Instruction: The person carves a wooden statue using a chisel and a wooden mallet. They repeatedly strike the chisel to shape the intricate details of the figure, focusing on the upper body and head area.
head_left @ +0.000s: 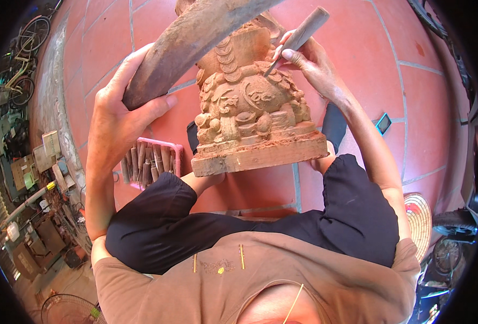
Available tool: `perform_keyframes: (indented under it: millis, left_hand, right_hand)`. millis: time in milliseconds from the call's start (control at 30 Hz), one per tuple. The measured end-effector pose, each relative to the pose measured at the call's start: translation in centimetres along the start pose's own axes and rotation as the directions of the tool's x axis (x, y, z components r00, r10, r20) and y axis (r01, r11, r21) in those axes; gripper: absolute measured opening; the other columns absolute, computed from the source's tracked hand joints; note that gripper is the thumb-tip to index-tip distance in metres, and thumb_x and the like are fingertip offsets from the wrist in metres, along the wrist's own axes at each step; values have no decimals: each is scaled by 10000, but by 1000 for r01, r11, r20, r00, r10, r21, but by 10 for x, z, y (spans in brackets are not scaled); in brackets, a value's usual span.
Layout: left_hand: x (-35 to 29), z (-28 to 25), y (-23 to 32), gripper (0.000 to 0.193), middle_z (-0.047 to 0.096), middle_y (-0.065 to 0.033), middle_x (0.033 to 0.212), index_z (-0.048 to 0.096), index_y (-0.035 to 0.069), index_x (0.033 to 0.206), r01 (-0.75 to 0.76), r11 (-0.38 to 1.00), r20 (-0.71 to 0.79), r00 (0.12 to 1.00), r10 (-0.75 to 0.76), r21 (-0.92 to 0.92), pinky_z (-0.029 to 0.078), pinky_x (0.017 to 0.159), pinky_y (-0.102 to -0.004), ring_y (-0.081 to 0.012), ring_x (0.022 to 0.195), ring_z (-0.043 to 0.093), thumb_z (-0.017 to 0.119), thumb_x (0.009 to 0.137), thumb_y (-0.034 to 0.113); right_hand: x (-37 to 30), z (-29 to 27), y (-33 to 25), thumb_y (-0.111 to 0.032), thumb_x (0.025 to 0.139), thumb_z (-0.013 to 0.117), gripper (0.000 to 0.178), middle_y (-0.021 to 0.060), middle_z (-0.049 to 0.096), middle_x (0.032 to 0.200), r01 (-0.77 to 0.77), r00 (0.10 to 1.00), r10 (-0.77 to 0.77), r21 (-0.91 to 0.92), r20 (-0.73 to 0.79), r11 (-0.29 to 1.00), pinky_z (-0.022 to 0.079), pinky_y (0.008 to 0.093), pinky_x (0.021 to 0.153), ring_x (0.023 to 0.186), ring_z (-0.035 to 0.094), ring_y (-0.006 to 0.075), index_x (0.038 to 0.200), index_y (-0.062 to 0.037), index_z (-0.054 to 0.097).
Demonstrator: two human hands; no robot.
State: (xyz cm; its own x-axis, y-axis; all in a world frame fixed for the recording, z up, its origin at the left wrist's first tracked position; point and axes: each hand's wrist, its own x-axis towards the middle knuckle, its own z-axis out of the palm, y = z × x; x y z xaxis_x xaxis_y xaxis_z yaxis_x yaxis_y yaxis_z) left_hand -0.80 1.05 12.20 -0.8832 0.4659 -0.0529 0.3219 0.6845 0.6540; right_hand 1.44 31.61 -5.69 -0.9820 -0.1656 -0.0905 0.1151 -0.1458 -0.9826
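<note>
Gripping the thick end of a club point(179, 56), the left hand point(112, 102) wraps its palm and fingers around the brown wood, the thumb lying along the near side. The club slants up to the right and runs out at the top edge, hiding part of what lies beneath it. The right hand point(319, 67) holds a chisel point(306, 29) between thumb and fingers, low on the handle; the handle leans up to the right, and the narrow blade points down to the left, its tip at the carving point(260, 108).

The carving is between the person's legs, straight ahead, with its flat base point(260, 157) toward the body. Rounded knobs, curls and a row of overlapping discs cover its reddish-brown surface.

Left of the carving, near the knee, a pink basket point(178, 162) holds a bundle of wooden-handled tools point(148, 162). Right of it, beyond the right forearm, a small dark rectangular thing with a blue edge point(383, 124) lies on the red tiled floor point(368, 70).

Farther out, a round woven thing point(420, 224) shows beside the right elbow. Bicycles point(33, 35) stand at the upper left, and a fan point(69, 310) is at the lower left.
</note>
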Motion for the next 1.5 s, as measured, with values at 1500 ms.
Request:
perform_keyframes:
  millis: [1500]
  left_hand:
    - [2,4,1,620,661,-115,1182,557,20,1315,0,997,4,1000,0,-76,467,960,-321,-171,1095,615,781,739,72]
  right_hand:
    - [-16,1,-2,-151,991,570,241,75,647,994,155,984,-164,-117,-71,981,560,313,826,921,657,160,1194,-33,512]
